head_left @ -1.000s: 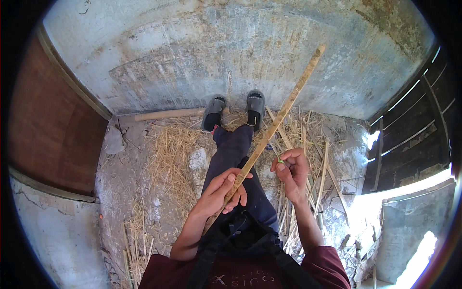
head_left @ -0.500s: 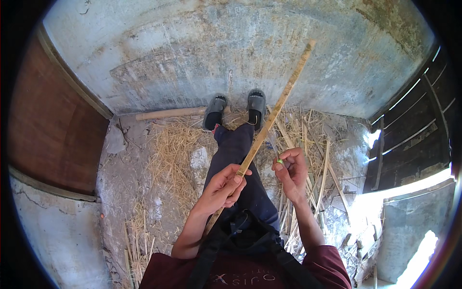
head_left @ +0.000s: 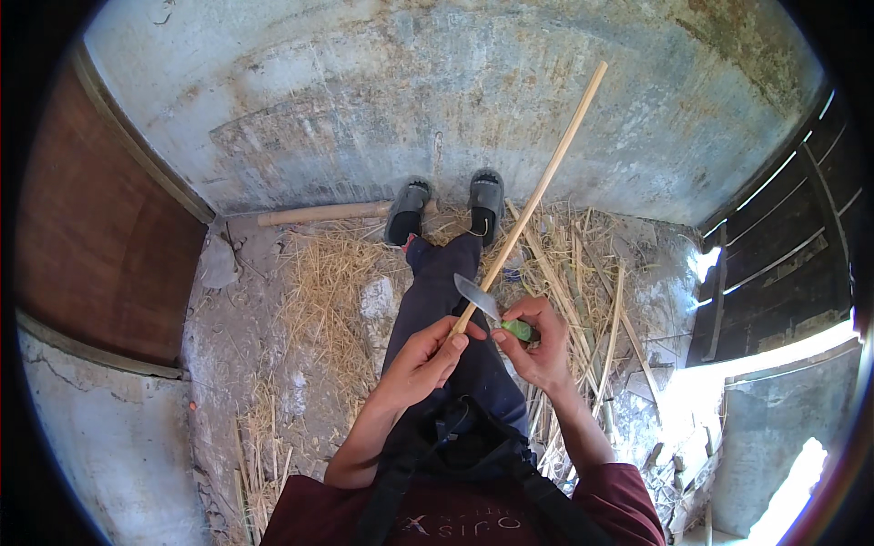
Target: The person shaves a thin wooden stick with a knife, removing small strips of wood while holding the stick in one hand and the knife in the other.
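Observation:
A long, pale bamboo strip (head_left: pixel 546 173) slants from my lap up toward the far wall. My left hand (head_left: pixel 428 359) pinches it near its lower part, with the thumb on top. In my right hand (head_left: pixel 539 346) is a knife (head_left: pixel 476 297) with a green handle and a short, broad blade. The fingers wrap the handle, and the blade lies across the strip just beyond my left fingertips. Whether the edge bites into the bamboo I cannot tell. The strip's lower end is hidden behind my left hand and wrist.
Straw and thin shavings (head_left: pixel 328 291) litter the floor around my legs. Several split bamboo strips (head_left: pixel 608 337) lie on the right. A round pole (head_left: pixel 319 215) rests along the foot of the concrete wall (head_left: pixel 382 118). Dark wooden slats (head_left: pixel 783 246) stand at right, a brown panel (head_left: pixel 109 218) at left.
The strip has turned about its length, now showing a narrower, paler side. My right hand has moved slightly left and down, and the knife blade now lies over the strip.

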Demonstrator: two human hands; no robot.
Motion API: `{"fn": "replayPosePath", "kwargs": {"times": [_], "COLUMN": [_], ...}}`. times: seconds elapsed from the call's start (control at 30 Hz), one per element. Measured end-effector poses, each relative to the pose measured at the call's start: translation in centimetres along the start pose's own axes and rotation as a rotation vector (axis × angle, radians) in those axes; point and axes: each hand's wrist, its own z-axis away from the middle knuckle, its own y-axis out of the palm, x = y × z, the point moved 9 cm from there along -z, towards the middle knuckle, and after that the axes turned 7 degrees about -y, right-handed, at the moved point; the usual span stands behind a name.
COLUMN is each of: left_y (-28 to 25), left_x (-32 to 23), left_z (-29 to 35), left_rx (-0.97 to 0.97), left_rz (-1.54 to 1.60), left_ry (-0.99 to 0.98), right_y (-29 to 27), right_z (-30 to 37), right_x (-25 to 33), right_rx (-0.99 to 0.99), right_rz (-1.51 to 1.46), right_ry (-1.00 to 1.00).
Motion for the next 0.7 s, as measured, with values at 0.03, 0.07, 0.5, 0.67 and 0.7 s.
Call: {"fn": "replayPosePath", "kwargs": {"times": [0.03,0.07,0.5,0.67,0.7], "left_y": [-0.1,-0.1,-1.1,-1.4,-1.6], "left_x": [0.1,0.2,-1.1,-1.7,-1.6], "left_z": [0.0,-0.1,0.1,0.6,0.8], "left_rx": [-0.005,-0.01,-0.28,-0.373,-0.392], "left_rz": [-0.002,-0.005,-0.312,-0.429,-0.458], "left_ry": [0.015,0.029,0.177,0.245,0.25], "right_y": [0.1,0.2,1.5,1.4,1.5], "right_z": [-0.2,-0.4,-0.5,-1.2,-1.3], "right_x": [0.4,0.9,3.4,5.2,5.6], "right_rx": [0.023,0.013,0.074,0.053,0.062], "right_rz": [0.061,0.069,0.175,0.254,0.259], "right_ry": [-0.033,-0.063,-0.252,-0.329,-0.341]}}
